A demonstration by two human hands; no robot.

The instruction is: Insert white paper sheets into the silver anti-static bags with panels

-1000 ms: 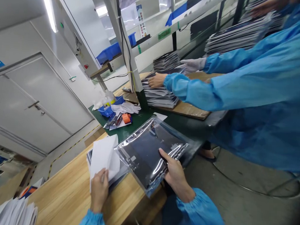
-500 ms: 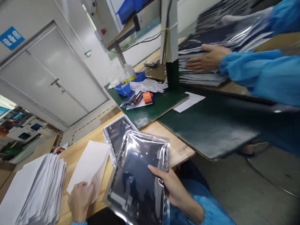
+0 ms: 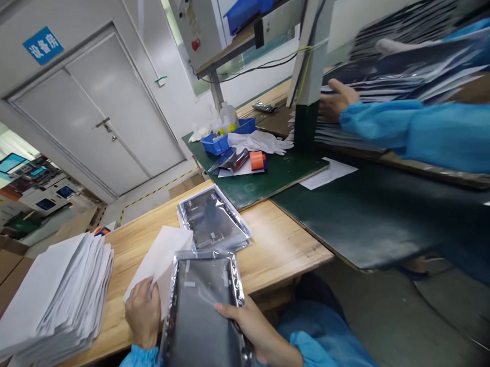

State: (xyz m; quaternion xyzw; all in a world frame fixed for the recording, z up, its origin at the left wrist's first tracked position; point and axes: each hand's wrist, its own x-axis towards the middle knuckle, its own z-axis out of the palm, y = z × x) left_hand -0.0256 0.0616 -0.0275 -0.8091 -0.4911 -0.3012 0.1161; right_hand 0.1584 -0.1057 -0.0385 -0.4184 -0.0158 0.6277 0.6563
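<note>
In my right hand (image 3: 249,321) is a dark flat panel in a clear plastic sleeve (image 3: 202,311), gripped at its right edge with the thumb on top. My left hand (image 3: 144,309) is closed on the near edge of a white paper envelope (image 3: 164,250), which lies on the wooden table (image 3: 283,239). The panel's left side overlaps part of the envelope. Another sleeved dark panel (image 3: 213,217) lies beyond, on white sheets. To the left of my left hand stands a thick stack of white envelopes (image 3: 61,294).
A co-worker's hand (image 3: 338,101) rests against a tall stack of sleeved panels (image 3: 396,76) at the right. A green mat (image 3: 349,209) adjoins my table. Behind are a blue bin (image 3: 216,144), white gloves (image 3: 263,142) and an orange tape roll (image 3: 257,161). A post (image 3: 306,124) rises there.
My right hand has brought the sleeved panel lower and to the left, uncovering more of the panel beyond. My left hand stays on the envelope. The camera view has shifted slightly.
</note>
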